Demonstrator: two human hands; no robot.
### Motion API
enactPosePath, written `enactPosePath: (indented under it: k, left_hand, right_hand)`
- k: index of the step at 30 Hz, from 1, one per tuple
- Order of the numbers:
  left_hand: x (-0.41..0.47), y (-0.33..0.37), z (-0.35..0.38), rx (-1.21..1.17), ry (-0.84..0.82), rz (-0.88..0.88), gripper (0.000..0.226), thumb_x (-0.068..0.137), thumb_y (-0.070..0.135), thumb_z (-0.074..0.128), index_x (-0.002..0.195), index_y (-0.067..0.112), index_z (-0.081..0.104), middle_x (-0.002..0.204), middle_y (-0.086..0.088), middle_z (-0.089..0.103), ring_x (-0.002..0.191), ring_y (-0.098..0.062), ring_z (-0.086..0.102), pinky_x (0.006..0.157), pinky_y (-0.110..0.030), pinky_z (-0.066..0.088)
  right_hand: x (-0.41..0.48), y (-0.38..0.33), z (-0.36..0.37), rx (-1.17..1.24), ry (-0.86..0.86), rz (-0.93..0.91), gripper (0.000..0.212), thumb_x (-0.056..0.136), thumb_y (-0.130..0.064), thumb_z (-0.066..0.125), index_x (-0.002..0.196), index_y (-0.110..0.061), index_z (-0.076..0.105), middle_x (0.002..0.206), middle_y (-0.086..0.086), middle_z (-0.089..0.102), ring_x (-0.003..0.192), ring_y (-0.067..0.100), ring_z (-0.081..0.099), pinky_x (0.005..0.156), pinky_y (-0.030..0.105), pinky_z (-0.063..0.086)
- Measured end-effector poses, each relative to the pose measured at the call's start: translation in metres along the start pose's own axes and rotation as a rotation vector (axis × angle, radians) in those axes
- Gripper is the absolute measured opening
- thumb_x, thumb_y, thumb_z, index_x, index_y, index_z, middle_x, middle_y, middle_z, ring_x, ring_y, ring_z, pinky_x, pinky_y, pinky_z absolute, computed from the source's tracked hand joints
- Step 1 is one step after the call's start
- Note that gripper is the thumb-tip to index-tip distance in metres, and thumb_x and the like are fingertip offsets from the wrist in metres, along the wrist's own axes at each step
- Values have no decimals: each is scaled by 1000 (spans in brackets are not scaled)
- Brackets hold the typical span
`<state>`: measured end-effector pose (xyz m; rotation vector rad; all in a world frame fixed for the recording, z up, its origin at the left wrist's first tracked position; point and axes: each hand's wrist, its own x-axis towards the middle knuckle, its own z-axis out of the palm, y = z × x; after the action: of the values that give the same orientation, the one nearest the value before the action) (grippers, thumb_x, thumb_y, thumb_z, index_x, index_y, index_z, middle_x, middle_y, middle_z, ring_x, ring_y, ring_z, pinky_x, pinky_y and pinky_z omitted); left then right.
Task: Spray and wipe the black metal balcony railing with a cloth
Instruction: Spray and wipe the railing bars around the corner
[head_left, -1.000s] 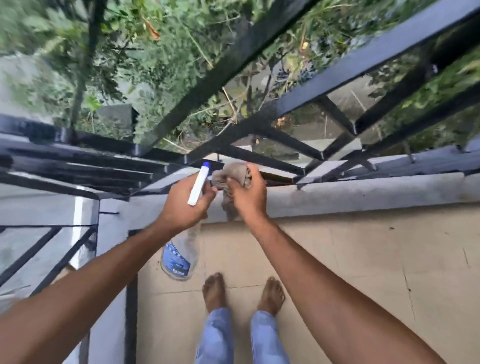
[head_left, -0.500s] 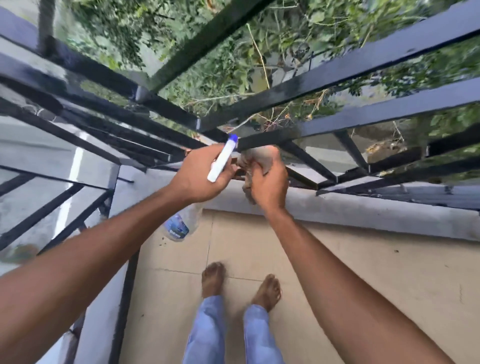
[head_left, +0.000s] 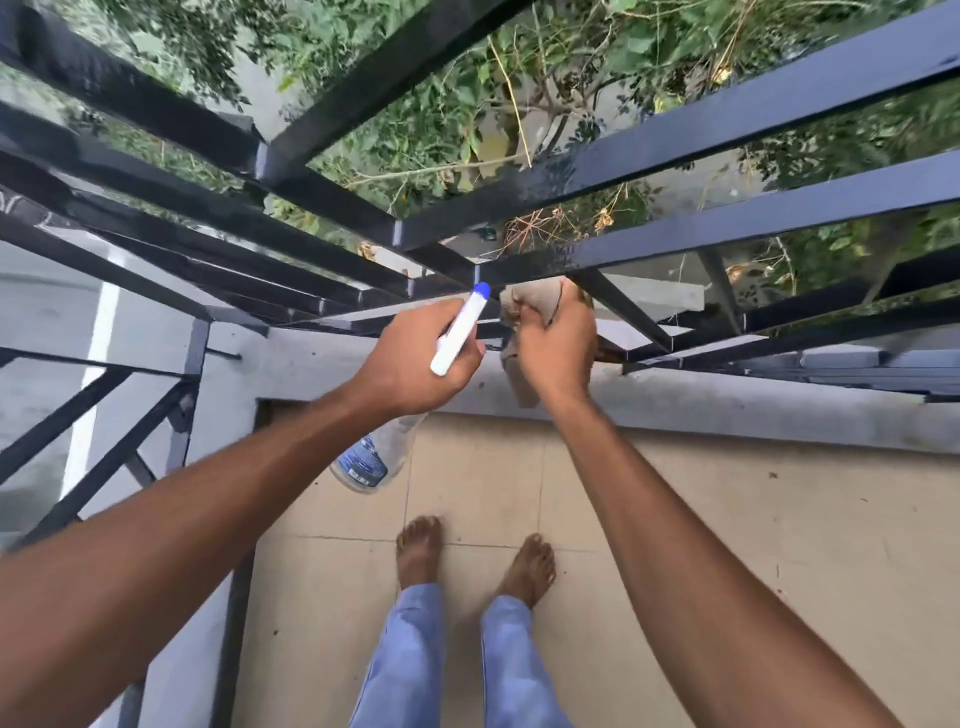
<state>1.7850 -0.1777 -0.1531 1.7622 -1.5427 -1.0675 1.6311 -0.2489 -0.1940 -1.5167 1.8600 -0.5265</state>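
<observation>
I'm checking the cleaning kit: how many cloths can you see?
1: the cloth, bunched in the right hand at the railing, beside the spray bottle in the left hand. Others may be out of view.

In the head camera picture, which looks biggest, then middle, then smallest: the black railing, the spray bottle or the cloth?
1. black railing, spanning the whole top.
2. spray bottle, gripped by the left hand.
3. cloth, bunched in the right hand.
The hands hide part of both, so that order is less sure.
</observation>
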Motion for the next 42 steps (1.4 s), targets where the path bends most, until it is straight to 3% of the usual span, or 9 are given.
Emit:
enactPosePath:
  k: [5,8,11,14,18,28,34,39,42]
  left_hand:
    - [9,-7,3,-17,-14,5,18,86,31,56,80,14,53,72,-1,59,64,-28,63,65,-52,54]
    - [12,-11,10,-2,-23,31,19,86,32,55,81,14,55,71,1,59,65,-25,60,66,-48,52]
    - [11,-16,19,8,-60,50,20,84,32,54,81,12,55,72,-1,59,67,-27,57,66,-46,48]
    - [8,-20,28,-10,-96,55,16,82,29,55,78,14,55,72,1,59,68,-25,54,66,-42,46]
    - [6,-26,35,-26,-86,39,12,82,29,55,77,19,53,72,0,59,69,-28,55,65,-40,45]
    - [28,-41,86,-47,-80,40,18,80,33,54,79,15,57,74,-1,62,67,-25,61,64,-45,53]
    - [43,-48,118,-78,-38,78,15,81,31,57,80,16,56,73,1,60,68,-27,61,64,-49,55]
    - [43,-43,131,-91,-80,54,13,85,31,59,79,20,55,75,1,61,69,-28,64,62,-54,57]
    - [47,-45,146,-94,-92,68,12,89,24,62,80,20,56,76,-1,61,70,-28,63,63,-55,56]
  right_hand:
    - [25,22,4,-271,12,228,38,99,-24,57,132,-7,51,130,17,56,118,34,54,88,34,48]
    - [57,41,2,-304,-45,435,54,98,-33,47,145,-8,42,144,19,48,130,38,49,106,45,45]
    - [66,39,4,-224,-25,416,52,99,-33,48,146,-10,43,149,12,48,136,33,46,112,42,40]
    - [48,36,9,-304,-4,300,51,97,-32,55,144,-16,44,143,11,53,129,30,50,98,29,43]
    - [19,32,4,-419,29,8,45,99,-11,53,143,-14,44,140,14,52,121,36,53,88,37,45]
    - [72,110,10,-387,63,271,47,93,-7,57,136,-22,46,133,14,58,122,41,56,89,48,54]
    - [96,153,16,-319,97,304,40,97,-11,54,136,-18,48,129,16,61,119,36,59,84,36,47]
    - [79,178,21,-195,161,71,42,97,-16,57,138,-16,48,134,13,57,122,38,53,101,45,44]
    - [75,195,30,-205,251,-13,48,95,-7,55,140,-23,48,136,7,55,118,35,51,96,45,44]
